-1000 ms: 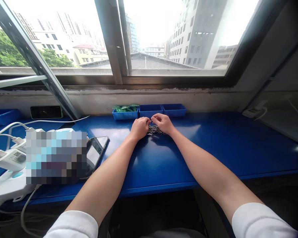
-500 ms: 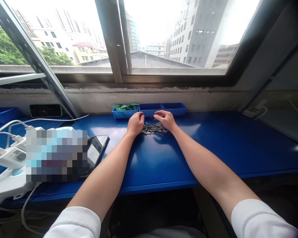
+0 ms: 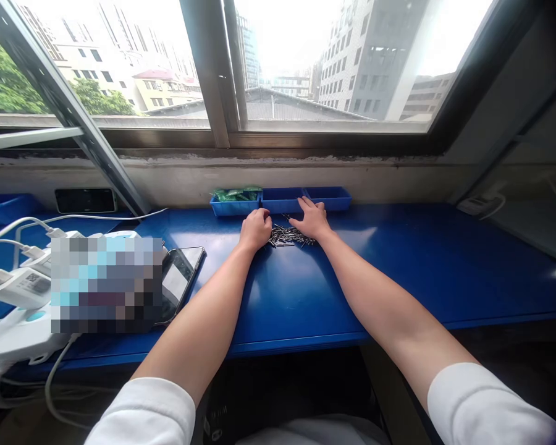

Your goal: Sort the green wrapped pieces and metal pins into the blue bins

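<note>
A pile of small dark metal pins or screws (image 3: 287, 236) lies on the blue tabletop (image 3: 296, 296); their exact kind is too small to tell. At its left edge is my left hand (image 3: 256, 230), fingers curled together, with whatever they hold hidden. My right hand (image 3: 313, 220) spreads its fingers above the pile's right side, thumb apart, fingertips close to the front of the blue bins. A few loose dark pieces show between the two hands. Behind them stands a row of blue bins (image 3: 283, 204), the left one holding green plastic packets (image 3: 236, 194).
On the left are a phone (image 3: 184, 278), a white power strip (image 3: 13, 337) with plugs and cables, and a blurred-out patch. Another phone (image 3: 86, 201) leans against the wall beside a metal shelf post (image 3: 106, 167). A blue tray (image 3: 9, 210) sits far left.
My right hand has opened from bent fingers to spread ones, reaching slightly toward the bins. My left hand stays curled beside the pile. The camera view has shifted slightly.
</note>
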`<state>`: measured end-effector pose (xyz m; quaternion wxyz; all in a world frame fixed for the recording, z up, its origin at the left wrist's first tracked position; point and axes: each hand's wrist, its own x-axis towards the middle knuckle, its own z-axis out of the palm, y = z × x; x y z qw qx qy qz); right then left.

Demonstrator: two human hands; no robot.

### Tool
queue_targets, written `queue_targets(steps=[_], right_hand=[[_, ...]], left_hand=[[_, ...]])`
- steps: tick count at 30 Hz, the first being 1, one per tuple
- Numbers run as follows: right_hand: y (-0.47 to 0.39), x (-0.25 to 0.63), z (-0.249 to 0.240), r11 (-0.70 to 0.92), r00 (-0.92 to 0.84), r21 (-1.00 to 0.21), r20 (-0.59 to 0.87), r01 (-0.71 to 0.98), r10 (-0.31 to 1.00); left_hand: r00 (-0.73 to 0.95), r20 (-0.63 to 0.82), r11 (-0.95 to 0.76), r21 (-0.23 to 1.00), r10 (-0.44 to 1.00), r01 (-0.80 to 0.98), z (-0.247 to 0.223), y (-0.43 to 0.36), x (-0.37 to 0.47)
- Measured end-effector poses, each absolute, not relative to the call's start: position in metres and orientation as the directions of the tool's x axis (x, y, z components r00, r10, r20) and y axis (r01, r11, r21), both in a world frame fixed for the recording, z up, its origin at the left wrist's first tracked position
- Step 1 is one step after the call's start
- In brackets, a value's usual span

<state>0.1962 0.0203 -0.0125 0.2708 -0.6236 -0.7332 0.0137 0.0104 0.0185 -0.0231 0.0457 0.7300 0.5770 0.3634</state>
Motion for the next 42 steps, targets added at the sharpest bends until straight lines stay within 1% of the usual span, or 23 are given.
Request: queue_targets(steps=[6, 13, 15, 19, 21, 24, 28, 32, 36, 39, 42], right_hand=[[0.021, 0.195, -0.012, 0.162, -0.060, -0.316, 0.310, 0.935, 0.949], [0.028, 0.198, -0.015, 0.046, 0.093, -0.354, 0.366, 0.934, 0.926], [0.029, 0.198, -0.017, 0.035, 0.096, -0.349, 0.352, 0.937, 0.931], [0.031, 0.199, -0.020, 0.044, 0.054, -0.347, 0.268, 0.937, 0.962], [0.031, 0.199, -0.021, 0.048, 0.052, -0.369, 0.255, 0.928, 0.965], [0.030, 0.199, -0.020, 0.072, 0.051, -0.417, 0.276, 0.906, 0.960], [0.029, 0.200, -0.019, 0.187, -0.015, -0.483, 0.338, 0.855, 0.941], [0.029, 0.202, -0.019, 0.260, -0.080, -0.540, 0.334, 0.800, 0.939], [0.030, 0.205, -0.018, 0.264, -0.035, -0.605, 0.362, 0.751, 0.931], [0.031, 0.206, -0.018, 0.220, 0.040, -0.631, 0.371, 0.743, 0.928], [0.032, 0.206, -0.018, 0.205, 0.056, -0.647, 0.359, 0.735, 0.932]], left_hand=[[0.093, 0.451, -0.322, 0.463, 0.888, 0.826, -0.021, 0.016, 0.011], [0.100, 0.432, -0.311, 0.452, 0.896, 0.836, -0.019, 0.013, 0.014], [0.105, 0.427, -0.311, 0.448, 0.898, 0.838, -0.019, 0.013, 0.014], [0.112, 0.430, -0.320, 0.449, 0.896, 0.834, -0.020, 0.014, 0.014], [0.112, 0.429, -0.321, 0.453, 0.896, 0.832, -0.020, 0.014, 0.014], [0.111, 0.423, -0.316, 0.456, 0.900, 0.832, -0.020, 0.013, 0.013], [0.127, 0.422, -0.331, 0.456, 0.898, 0.826, -0.020, 0.013, 0.012], [0.169, 0.418, -0.360, 0.434, 0.893, 0.826, -0.021, 0.014, 0.012], [0.191, 0.413, -0.371, 0.416, 0.890, 0.830, -0.022, 0.014, 0.011], [0.195, 0.403, -0.366, 0.409, 0.894, 0.836, -0.021, 0.013, 0.011], [0.202, 0.387, -0.361, 0.402, 0.900, 0.841, -0.020, 0.012, 0.011]])
